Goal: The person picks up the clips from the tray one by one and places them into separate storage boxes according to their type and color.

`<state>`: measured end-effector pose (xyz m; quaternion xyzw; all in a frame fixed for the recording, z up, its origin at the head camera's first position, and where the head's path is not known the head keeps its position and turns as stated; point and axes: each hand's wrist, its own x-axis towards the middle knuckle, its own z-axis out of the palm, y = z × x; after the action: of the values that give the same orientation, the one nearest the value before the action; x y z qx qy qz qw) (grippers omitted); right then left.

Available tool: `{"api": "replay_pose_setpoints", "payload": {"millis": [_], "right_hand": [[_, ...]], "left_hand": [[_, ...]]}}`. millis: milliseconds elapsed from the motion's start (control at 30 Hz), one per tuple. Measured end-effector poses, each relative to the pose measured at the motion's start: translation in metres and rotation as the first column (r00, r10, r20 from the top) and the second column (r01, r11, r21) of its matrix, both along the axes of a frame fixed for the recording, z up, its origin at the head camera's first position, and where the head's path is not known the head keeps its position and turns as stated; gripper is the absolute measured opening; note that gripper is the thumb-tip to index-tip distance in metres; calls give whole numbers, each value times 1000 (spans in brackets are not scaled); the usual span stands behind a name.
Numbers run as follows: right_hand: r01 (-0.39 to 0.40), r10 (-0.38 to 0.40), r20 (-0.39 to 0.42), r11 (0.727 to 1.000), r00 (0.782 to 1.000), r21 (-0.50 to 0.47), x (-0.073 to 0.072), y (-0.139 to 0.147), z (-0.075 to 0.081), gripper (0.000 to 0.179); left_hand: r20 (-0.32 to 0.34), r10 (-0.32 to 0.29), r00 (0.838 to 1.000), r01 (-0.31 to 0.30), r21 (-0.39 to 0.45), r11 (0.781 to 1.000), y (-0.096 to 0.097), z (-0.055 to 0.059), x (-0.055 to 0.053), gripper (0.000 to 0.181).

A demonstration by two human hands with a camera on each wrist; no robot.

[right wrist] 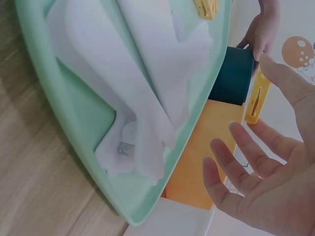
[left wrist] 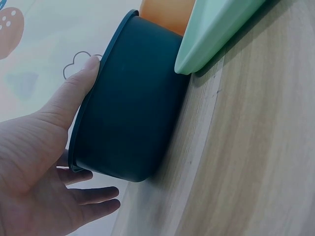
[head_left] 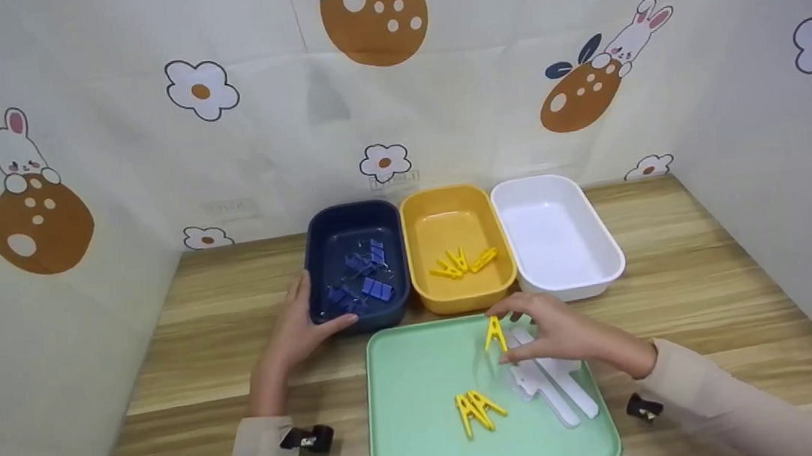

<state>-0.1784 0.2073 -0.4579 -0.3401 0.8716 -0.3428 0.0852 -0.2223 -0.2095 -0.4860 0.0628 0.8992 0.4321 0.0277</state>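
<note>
Our left hand [head_left: 296, 334] rests, fingers extended, against the navy bin [head_left: 374, 323], where blue clips [head_left: 379, 289] already lie. Next, the yellow bin [head_left: 451, 231] holds several yellow pegs [head_left: 484, 260] — partway done, we judge: two loose pegs [head_left: 462, 407] remain on the green tray [head_left: 414, 446], our right hand [head_left: 556, 329] pinches another peg [head_left: 493, 327] above it, and white pieces [head_left: 578, 395] lie there, unplaced.

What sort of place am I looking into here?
Probably a small tabletop sorting station, perhaps a screened-off booth: blue bin, yellow bin and white bin side by side on a wood-grain tabletop, with a bunny-print backdrop around it.
</note>
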Motion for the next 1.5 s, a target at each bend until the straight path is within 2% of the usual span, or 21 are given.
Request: {"api": "replay_pose_setpoints", "payload": {"millis": [133,367,600,1000,1233,1500], "right_hand": [[29,-29,-10,999,1000,-18,-4,-2,4,60],[103,-100,53,994,994,-41,-10,-5,16,62],[150,-149,17,987,989,-63,-19,-8,24,59],[235,-235,15,969,972,-77,-42,-19,36,63],[257,-259,-19,964,966,-75,-57,-22,42,60],[307,-306,32,951,952,-46,-72,-24,47,63]], "left_hand": [[-4,-1,1000,1,-1,1000,0,0,0,123],[-7,3,1000,-3,-8,1000,0,-1,0,123],[-9,3,1000,-3,-12,1000,0,-1,0,123],[-5,3,1000,-3,-13,1000,0,-1,0,123],[-8,6,1000,-6,-19,1000,0,-1,0,123],[7,4,1000,-4,-15,1000,0,-1,0,123]]}}
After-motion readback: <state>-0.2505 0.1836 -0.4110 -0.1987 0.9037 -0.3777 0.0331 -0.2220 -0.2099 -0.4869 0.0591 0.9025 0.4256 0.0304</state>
